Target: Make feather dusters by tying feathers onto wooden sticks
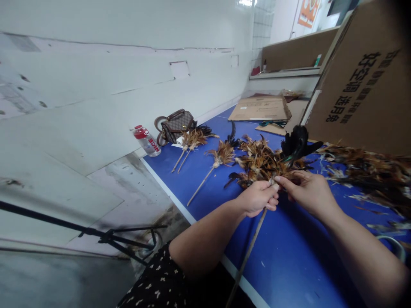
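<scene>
My left hand [259,197] is closed around a thin wooden stick [252,244], just below the feathers fixed to its top end. The stick slants down toward the table's near edge. With thumb and fingers pinched, my right hand [310,192] holds feathers at the base of the bunch, close to my left thumb. Brown feathers and tall black feathers [296,143] rise above both hands. Behind them lies a heap of brown feathers [257,156], partly overlapping the bunch. To the left, a feather duster [221,155] with a bare stick lies on the blue table [205,179].
Two more feather dusters [192,140] lie near a brown handbag [177,124] and a clear bottle with a red cap [146,139]. Loose feathers [369,169] spread along the right. Flat cardboard [260,108], scissors [272,123] and a large carton [366,85] stand farther back.
</scene>
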A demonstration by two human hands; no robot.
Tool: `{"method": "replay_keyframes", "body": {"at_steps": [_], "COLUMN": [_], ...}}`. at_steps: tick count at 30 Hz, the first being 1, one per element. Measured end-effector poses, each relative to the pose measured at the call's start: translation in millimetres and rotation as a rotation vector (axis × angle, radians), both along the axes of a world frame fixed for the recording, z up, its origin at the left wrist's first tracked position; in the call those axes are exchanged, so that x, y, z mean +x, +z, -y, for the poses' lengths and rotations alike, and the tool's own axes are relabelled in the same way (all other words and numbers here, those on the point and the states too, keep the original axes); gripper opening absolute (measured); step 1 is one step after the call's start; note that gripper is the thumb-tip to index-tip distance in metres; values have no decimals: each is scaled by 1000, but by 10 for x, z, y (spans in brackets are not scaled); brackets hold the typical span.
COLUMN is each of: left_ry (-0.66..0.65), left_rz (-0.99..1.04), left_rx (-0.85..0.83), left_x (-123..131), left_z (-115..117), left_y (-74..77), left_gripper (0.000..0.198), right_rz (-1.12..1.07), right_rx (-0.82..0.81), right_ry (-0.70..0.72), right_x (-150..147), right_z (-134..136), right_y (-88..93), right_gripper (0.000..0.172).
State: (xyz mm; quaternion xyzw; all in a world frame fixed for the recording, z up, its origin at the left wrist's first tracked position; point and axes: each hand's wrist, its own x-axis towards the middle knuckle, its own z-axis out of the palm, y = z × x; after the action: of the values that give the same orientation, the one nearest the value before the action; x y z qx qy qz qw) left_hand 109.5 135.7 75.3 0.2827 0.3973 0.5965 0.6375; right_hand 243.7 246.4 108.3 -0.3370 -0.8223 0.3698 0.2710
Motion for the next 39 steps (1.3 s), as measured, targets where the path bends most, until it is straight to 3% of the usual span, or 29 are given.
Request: {"method": "replay_keyframes", "body": {"at_steps": [6,10,13,17,21,25,28,33,39], "left_ry": [47,128,160,163,156,157,160,160,107], "left_rz": [-7,17,50,61,73,99,107,70,16], "left_rx": [-64,-63,-49,-53,-30,-13,-3,-10,-21], "left_x": [-23,-118,-178,-195,-194,-216,-227,-200,-140], "left_z": [-21,-32,-28,-14,-6,-12,-22,-27,-12], "left_y": [12,82,128,152,148,130,121,113,77], "left_gripper": [12,11,10,10,17,20,22,21,20], "right_rz": [-72,110,323,390,385,319,199,-194,-284], "right_rx": [-56,212,337,323,302,201,80,-387,-516], "right_ry": [93,-12,5,73,74,21,7,222,110], "right_x": [35,167,189,100,42,77,123,94,-52], "right_z": [-102,-418,-537,-435,-353,-433,-441,-196,64], "right_y": [-44,-212,-397,-595,-650,-571,-427,-158,-70], "right_gripper": [50,30,19,19,16,15,31,54,55]}}
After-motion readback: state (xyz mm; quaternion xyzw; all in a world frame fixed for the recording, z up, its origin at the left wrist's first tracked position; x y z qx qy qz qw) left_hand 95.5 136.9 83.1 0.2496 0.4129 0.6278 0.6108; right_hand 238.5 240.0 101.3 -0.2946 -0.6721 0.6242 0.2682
